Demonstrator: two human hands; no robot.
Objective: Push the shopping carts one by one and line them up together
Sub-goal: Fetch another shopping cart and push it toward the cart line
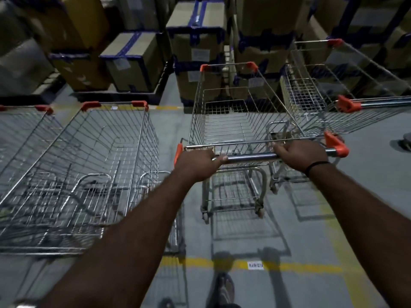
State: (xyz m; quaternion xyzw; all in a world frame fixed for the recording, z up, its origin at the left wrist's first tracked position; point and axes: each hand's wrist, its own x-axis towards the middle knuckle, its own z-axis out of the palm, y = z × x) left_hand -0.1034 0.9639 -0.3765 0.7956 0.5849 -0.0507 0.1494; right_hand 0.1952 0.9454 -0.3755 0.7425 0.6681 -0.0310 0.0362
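A wire shopping cart with orange corner caps stands straight ahead of me. My left hand grips the left end of its chrome handle bar. My right hand grips the same bar near its right orange end cap. To the left stands a second wire cart, side by side with a third cart at the far left edge. Another cart stands at the right, turned at an angle, its handle toward the right edge.
Stacked cardboard boxes with blue tape on pallets line the back, right in front of the carts. Yellow floor lines cross the grey floor below me. My sandalled foot shows at the bottom.
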